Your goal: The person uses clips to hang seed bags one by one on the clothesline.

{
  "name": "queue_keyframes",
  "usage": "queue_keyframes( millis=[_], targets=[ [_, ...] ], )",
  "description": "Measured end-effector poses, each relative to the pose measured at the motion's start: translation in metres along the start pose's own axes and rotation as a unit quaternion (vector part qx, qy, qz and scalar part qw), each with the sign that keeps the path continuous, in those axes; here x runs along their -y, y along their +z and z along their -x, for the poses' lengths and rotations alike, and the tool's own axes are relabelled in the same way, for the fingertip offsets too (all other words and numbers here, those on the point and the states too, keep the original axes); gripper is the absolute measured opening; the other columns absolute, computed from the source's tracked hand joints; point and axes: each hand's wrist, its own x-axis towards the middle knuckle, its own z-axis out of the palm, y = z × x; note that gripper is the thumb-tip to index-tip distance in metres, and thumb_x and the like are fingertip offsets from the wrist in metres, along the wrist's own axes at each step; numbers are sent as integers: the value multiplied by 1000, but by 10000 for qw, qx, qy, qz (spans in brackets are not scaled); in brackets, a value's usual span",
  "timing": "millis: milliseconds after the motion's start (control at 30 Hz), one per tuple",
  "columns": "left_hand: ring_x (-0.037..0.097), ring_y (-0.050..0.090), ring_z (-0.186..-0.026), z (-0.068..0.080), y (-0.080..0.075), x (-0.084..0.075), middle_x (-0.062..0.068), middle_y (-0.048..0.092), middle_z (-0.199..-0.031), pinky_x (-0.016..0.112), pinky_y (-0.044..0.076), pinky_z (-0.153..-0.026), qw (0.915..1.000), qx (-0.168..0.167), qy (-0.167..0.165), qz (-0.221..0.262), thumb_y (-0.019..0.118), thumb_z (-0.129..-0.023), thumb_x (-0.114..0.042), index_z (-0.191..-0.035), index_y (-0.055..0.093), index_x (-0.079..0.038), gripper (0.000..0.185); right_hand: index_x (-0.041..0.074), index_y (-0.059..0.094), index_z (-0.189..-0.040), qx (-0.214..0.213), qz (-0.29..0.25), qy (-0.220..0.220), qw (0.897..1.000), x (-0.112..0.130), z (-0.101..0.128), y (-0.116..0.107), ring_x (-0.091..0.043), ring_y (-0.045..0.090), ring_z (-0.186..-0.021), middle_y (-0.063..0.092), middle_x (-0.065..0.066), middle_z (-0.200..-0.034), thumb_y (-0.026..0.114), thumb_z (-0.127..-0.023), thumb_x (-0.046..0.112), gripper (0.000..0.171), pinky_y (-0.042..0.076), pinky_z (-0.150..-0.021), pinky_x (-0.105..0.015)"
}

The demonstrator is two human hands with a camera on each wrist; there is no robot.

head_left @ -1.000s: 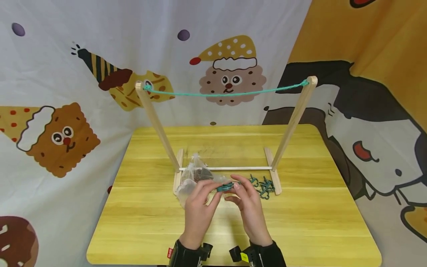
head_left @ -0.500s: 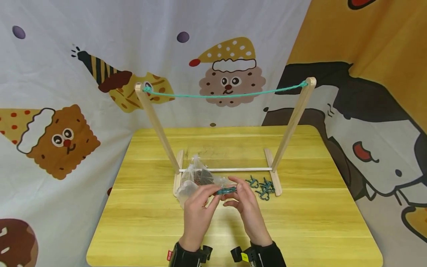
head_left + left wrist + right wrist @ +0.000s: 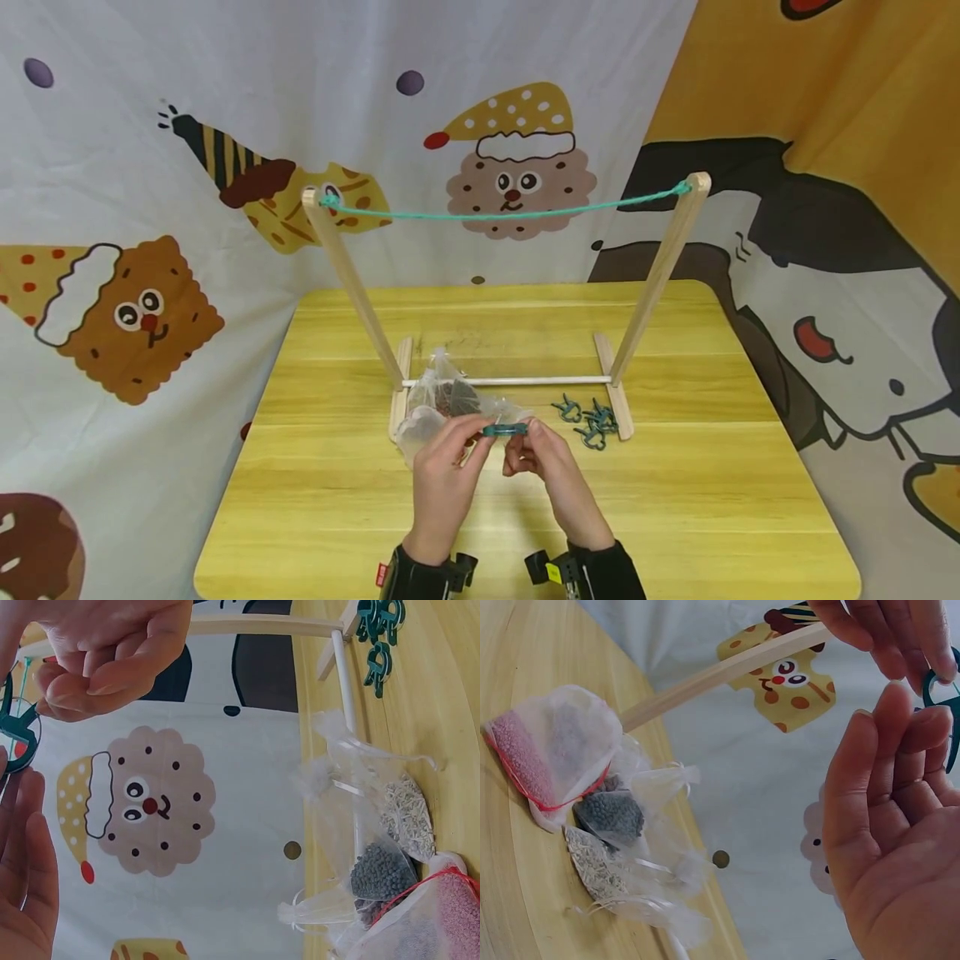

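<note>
Both hands hold one small teal clip (image 3: 505, 430) just above the yellow table (image 3: 690, 500), near its front middle. My left hand (image 3: 480, 437) pinches the clip's left end and my right hand (image 3: 522, 438) pinches its right end. The left wrist view shows the clip (image 3: 16, 727) at the frame's left edge between the two hands. The right wrist view shows it (image 3: 943, 688) behind my right fingertips (image 3: 900, 712). Several small mesh bags (image 3: 435, 404) of grains and beads lie just beyond my left hand.
A wooden rack (image 3: 352, 283) stands mid-table with a teal string (image 3: 510, 214) stretched between its two posts. Several spare teal clips (image 3: 589, 418) lie by its right foot. Printed cloth hangs behind and at both sides.
Both hands have drawn slightly nearer to me with the clip. The clip has turned from a rounder outline to a thin level bar, and the right fingers have curled in closer.
</note>
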Motion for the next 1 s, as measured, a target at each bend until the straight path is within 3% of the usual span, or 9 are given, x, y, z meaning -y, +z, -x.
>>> queue_keyframes(
  millis=[167,300,500,800,1000],
  targets=[
    [0,56,-74,1,0,2,-12,62,-95,14,45,-60,10000,-35,-89,-2,69,-78,-12,-97,68,-17,20,-7,48,-92,35,-13,-72,10000,2,-1,1,-25,54,-71,49,-18,-73,23,-100,22,39,48,-70,-42],
    [0,55,-71,2,-1,4,-13,62,-94,13,44,-56,9996,-72,-260,-56,68,-79,-11,-97,67,-20,21,-4,51,-102,173,-16,-210,9996,1,0,0,-27,54,-75,51,-21,-81,25,-100,16,32,48,-70,-44],
    [2,57,-74,2,-2,7,-11,63,-91,12,45,-56,9991,-43,-406,-115,66,-81,-12,-98,67,-19,19,-1,54,-104,104,100,92,9999,-1,0,-2,-28,57,-78,58,-19,-90,40,-96,23,29,49,-71,-42],
    [2,56,-75,4,0,11,-11,61,-90,18,45,-53,9996,21,-268,-88,66,-80,-9,-100,67,-19,22,3,63,-97,-208,655,-252,9973,-5,1,-9,-27,61,-68,65,-14,-82,55,-89,19,19,51,-61,-39],
    [0,55,-76,5,0,12,-15,60,-91,13,45,-56,9996,35,-219,-196,66,-80,-9,-100,68,-19,23,7,66,-95,-444,935,-358,9940,-8,4,-11,-25,62,-69,66,-10,-80,60,-86,19,16,51,-59,-34]
  ],
)
